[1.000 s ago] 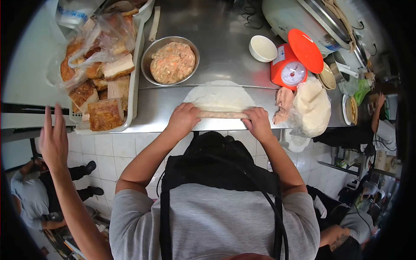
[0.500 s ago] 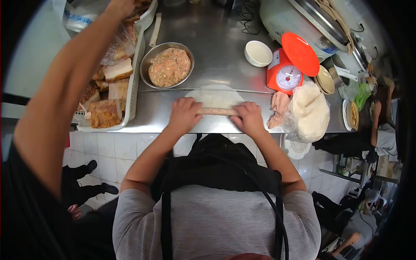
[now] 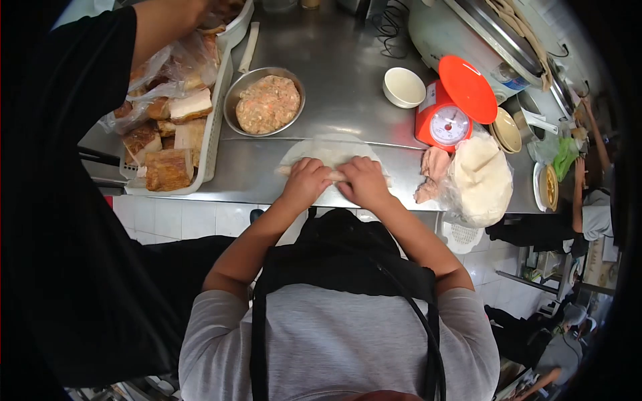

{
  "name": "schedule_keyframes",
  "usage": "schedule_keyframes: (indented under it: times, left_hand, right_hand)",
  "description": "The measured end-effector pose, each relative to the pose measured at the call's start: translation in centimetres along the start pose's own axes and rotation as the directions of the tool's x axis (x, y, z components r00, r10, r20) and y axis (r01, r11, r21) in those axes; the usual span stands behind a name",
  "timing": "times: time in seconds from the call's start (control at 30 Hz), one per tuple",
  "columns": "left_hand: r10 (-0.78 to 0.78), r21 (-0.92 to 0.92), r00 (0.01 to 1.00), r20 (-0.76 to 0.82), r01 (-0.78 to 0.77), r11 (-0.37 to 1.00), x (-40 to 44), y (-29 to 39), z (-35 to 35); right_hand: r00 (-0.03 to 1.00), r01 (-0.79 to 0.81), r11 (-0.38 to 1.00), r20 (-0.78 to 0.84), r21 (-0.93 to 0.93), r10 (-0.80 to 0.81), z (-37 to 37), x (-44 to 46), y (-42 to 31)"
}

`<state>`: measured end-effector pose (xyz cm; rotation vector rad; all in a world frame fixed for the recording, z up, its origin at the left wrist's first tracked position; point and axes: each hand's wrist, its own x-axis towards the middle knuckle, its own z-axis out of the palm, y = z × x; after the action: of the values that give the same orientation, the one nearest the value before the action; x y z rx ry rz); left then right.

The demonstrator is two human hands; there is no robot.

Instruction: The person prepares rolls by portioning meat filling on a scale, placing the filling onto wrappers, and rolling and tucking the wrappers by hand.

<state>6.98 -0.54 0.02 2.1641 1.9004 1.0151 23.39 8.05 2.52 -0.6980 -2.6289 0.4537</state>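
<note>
A round, translucent rice paper sheet [image 3: 332, 148] lies flat near the front edge of the steel table. Across its near part runs a thin, pale meat-filled roll [image 3: 337, 176], partly hidden under my fingers. My left hand [image 3: 307, 182] curls over the roll's left half, and my right hand [image 3: 363, 182] grips its right half, thumbs close together. Flattened wrapper ends stick out past both hands. Behind to the left stands a metal bowl [image 3: 232, 107] holding a mound of minced meat filling [image 3: 269, 104].
On the left, a co-worker's arm [image 3: 167, 30] reaches over a white basket [image 3: 215, 144] of roasted meat chunks [image 3: 168, 169]. Right of me are raw meat pieces [image 3: 433, 175], a bagged white mass [image 3: 479, 180], a red scale [image 3: 444, 120] and a white bowl [image 3: 404, 87].
My hands have moved closer together over the roll, covering most of its middle. The co-worker at left has leaned in, with a dark sleeve now showing. The view has shifted slightly.
</note>
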Motion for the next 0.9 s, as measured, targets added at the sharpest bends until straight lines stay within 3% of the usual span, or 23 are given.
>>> schedule_keyframes:
  times: [0.13, 0.37, 0.53, 0.63, 0.73, 0.8, 0.83, 0.9]
  left_hand:
    - [-0.005, 0.072, 1.000, -0.007, 0.006, 0.997, -0.3, -0.1, -0.1]
    - [-0.118, 0.216, 0.989, -0.086, 0.134, 0.967, -2.0, -1.0, -2.0]
    - [-0.169, 0.157, 0.982, -0.087, 0.181, 0.971, -1.6, -2.5, -3.0]
    - [-0.129, 0.169, 0.989, -0.069, 0.139, 0.976, -0.8, -3.2, -3.3]
    - [-0.072, 0.197, 0.993, -0.090, 0.089, 0.976, 0.0, -3.5, -3.3]
    - [-0.062, 0.215, 0.995, -0.080, 0.078, 0.974, 0.4, -3.6, -3.4]
    - [-0.069, 0.235, 0.996, -0.064, 0.083, 0.968, 0.5, -3.5, -3.4]
    - [-0.078, 0.276, 0.996, -0.031, 0.083, 0.958, 0.9, -3.3, -3.3]
  right_hand:
    - [0.999, 0.009, 1.000, -0.039, 0.002, -0.009, 1.9, 0.0, 0.2]
    - [0.987, -0.074, 0.994, -0.150, -0.077, 0.062, -1.2, -5.1, 4.0]
    - [0.967, -0.212, 0.972, -0.125, 0.100, 0.224, -1.1, -4.5, 5.2]
    - [0.958, -0.279, 0.959, -0.082, -0.045, 0.275, -1.3, -3.6, 5.0]
    - [0.960, -0.252, 0.942, -0.183, -0.224, 0.213, -0.6, -2.4, 4.6]
    - [0.974, -0.065, 0.992, -0.224, -0.107, 0.039, -0.2, -1.3, 3.5]
    - [0.985, 0.001, 0.998, -0.169, -0.056, -0.011, -0.5, -0.8, 2.5]
    - [0.989, -0.004, 0.999, -0.151, -0.047, -0.003, 0.5, -0.5, 2.1]
